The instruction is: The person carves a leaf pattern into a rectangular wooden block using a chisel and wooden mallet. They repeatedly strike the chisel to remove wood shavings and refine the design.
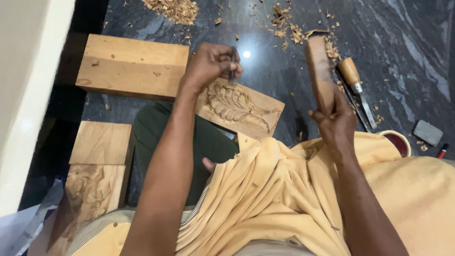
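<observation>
Gripping a thin metal chisel [233, 64] in my left hand [211, 64], I have my fingers clenched around its shaft, its tip pointing down at the carved wooden panel [241, 108]. That panel lies on the dark polished floor [407, 52], just beyond my knees, with a leaf pattern cut into its face. My right hand [335, 124] is closed around the lower end of a long wooden mallet [320, 73], which stands raised and nearly upright, well apart from the chisel.

A plain wooden block [130, 66] sits on the floor touching the panel's far left end. Two more boards lie by the left edge of the floor near the white wall: a plain one [101, 142] and, nearer me, a carved one [87, 194]. A yellow cloth [265, 189] covers my lap. To the right of the mallet lies a wooden-handled chisel [356, 85], and further right a small grey stone [427, 132]. Wood shavings [173, 9] are scattered along the far side of the floor.
</observation>
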